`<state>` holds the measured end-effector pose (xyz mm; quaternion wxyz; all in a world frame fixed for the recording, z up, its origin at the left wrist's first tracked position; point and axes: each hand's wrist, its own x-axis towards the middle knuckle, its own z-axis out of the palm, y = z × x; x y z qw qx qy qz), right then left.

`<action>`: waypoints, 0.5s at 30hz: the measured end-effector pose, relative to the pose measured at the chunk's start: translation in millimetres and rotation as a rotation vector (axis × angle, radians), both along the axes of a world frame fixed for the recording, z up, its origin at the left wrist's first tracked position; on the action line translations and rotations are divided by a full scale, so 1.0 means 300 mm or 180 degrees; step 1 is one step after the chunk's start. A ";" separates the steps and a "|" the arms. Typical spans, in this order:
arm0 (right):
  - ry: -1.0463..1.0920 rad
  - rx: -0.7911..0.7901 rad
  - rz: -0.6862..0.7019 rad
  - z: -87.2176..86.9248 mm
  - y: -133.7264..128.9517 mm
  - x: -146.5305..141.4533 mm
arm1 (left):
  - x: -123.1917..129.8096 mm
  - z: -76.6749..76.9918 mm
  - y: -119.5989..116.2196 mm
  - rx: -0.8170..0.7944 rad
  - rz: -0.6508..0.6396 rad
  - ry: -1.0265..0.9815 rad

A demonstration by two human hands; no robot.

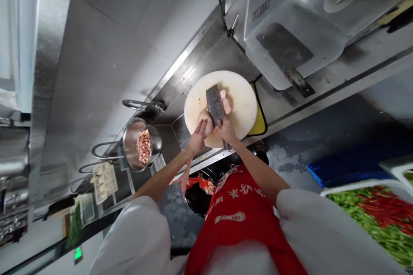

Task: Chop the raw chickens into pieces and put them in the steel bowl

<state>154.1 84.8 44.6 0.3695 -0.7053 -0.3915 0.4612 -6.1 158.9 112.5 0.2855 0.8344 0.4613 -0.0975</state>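
Observation:
A round white cutting board lies on the steel counter. My right hand is wrapped round the handle of a cleaver, whose wide dark blade rests at the board's middle. Against the blade's left side, my left hand presses on a pale piece of meat, its fingers held together. Cut pink pieces lie just right of the blade.
Chopped meat fills part of a steel pot at the left. A second cleaver rests by the sink. A yellow cloth pokes out beside the board. Baskets of cut peppers stand lower right.

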 end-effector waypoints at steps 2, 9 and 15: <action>0.0033 -0.0079 -0.0036 0.005 -0.010 -0.026 | -0.010 0.004 0.008 -0.0032 0.0058 -0.0136; 0.0229 -0.0165 -0.0295 0.005 0.041 -0.071 | -0.045 0.006 0.024 -0.0151 0.0121 -0.0479; 0.0361 -0.0147 -0.0358 -0.004 -0.018 -0.144 | -0.046 0.023 0.045 -0.0111 0.0218 -0.0428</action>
